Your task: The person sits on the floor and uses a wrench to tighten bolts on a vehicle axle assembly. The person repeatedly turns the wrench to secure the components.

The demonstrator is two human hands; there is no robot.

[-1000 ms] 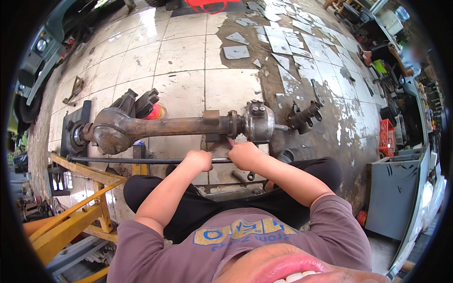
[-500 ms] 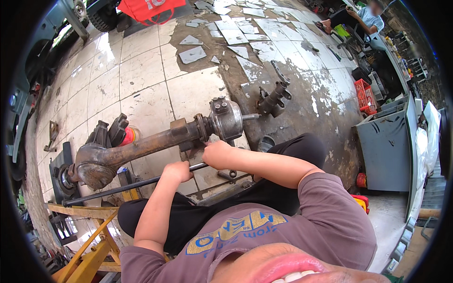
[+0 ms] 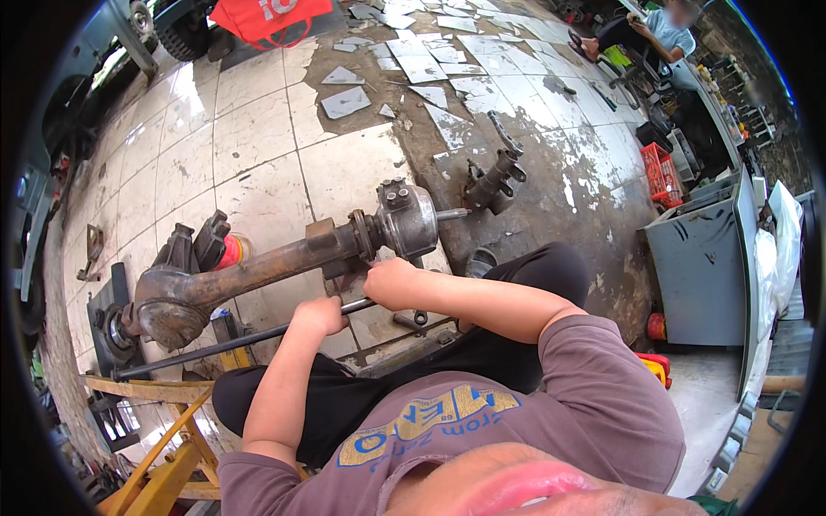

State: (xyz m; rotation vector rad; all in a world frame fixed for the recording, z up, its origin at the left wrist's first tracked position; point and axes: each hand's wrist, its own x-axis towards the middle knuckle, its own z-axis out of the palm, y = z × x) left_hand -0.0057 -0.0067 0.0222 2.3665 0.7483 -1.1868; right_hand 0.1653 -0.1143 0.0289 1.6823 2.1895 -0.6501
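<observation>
A long dark metal rod [image 3: 232, 341] with a shiny end slants across in front of me, its far end near a yellow stand. My left hand [image 3: 319, 316] is wrapped round it close to the shiny part. My right hand [image 3: 391, 284] is closed just beyond, where the rod's end passes out of sight beneath it. A small pale grey scrap [image 3: 384, 254] shows at its fingers, too little to name. Directly beyond both hands lies a rusty vehicle axle housing [image 3: 267, 262] with a round steel hub [image 3: 408, 220] at its right end.
A yellow metal stand [image 3: 185, 430] is at my left. Small metal parts [image 3: 413, 320] lie by my legs. A bracketed metal tube part [image 3: 495, 185] stands beyond the hub. Broken tiles [image 3: 346, 102] cover the far floor. A grey cabinet [image 3: 699, 267] and red crate [image 3: 662, 175] stand right; a person sits far right.
The view has shifted slightly. Both hands keep their places along the rod, and the axle housing has not visibly moved.
</observation>
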